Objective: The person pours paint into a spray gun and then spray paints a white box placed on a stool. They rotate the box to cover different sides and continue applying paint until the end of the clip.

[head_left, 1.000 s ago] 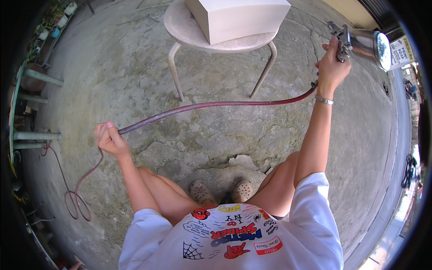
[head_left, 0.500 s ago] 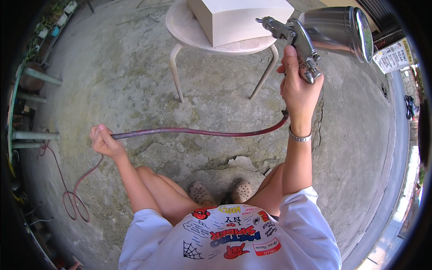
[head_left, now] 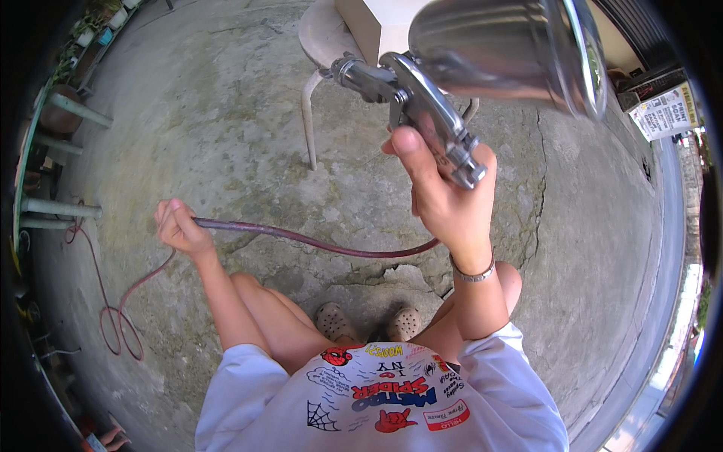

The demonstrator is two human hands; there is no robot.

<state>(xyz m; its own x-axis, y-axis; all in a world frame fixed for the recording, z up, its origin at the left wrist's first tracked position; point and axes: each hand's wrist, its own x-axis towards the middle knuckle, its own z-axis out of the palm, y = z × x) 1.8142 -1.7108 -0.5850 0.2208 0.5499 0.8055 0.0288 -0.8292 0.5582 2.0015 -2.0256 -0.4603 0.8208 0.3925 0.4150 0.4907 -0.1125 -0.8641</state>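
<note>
Gripping the gun [head_left: 433,113] upper middle, right hand [head_left: 452,196] wrapped snugly round its handle; clenching the hose [head_left: 316,242] mid-left in a closed left hand [head_left: 183,226]. Already holding both up, not showing any spray, so leaving the rest unclear tbh. Blocking part of the box [head_left: 388,26] and table [head_left: 320,45] up top with the cup [head_left: 489,49]. Also trailing the hose in loops over the floor [head_left: 226,135], lower left.

Potted plants [head_left: 85,35] opposite a sign [head_left: 666,113]

Spray gun [head_left: 434,120]: shiny silver, held up at 1 o'clock, nozzle [head_left: 343,70] toward 10, big metal cup [head_left: 482,45] sideways toward 3. Hose [head_left: 324,242]: dull red, sagging mid-span, looped at 8.
</note>
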